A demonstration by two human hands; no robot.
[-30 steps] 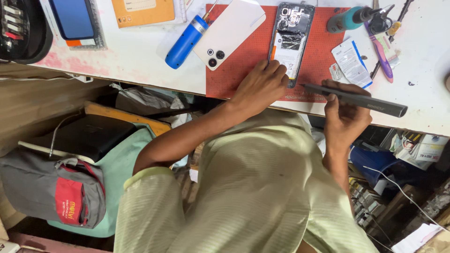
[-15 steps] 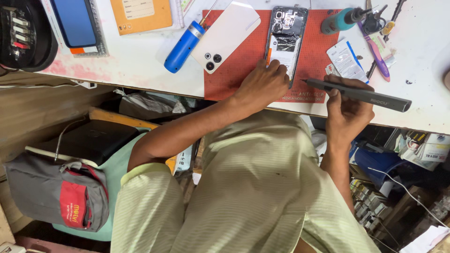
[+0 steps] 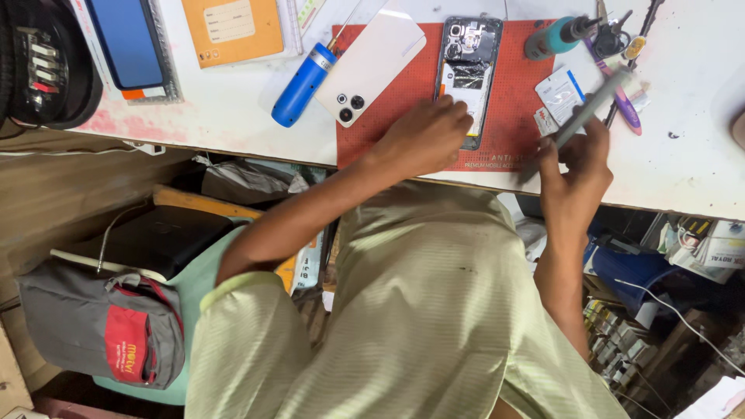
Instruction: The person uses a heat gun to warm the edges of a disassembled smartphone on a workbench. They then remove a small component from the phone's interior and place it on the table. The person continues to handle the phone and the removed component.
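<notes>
Two hands at work: your left hand (image 3: pixel 423 140) presses the opened phone (image 3: pixel 468 74) onto the red mat (image 3: pixel 508 116); your right hand (image 3: pixel 578 159) grips a grey tool (image 3: pixel 586 116), blurred. A slip could gouge exposed parts.

1. Orange envelope (image 3: pixel 233 29) with a pale label, far on the table, left of centre.
2. Blue screen panel (image 3: pixel 126 43) in a pale frame, far left, beside the envelope.
3. Small white packet (image 3: pixel 560 95) with a blue corner, on the red mat's (image 3: pixel 508 116) right edge.
4. Red label (image 3: pixel 126 353) on the grey bag (image 3: pixel 101 326), near left, under the table.
5. Printed boxes (image 3: pixel 718 244) near right, below the table edge.
</notes>
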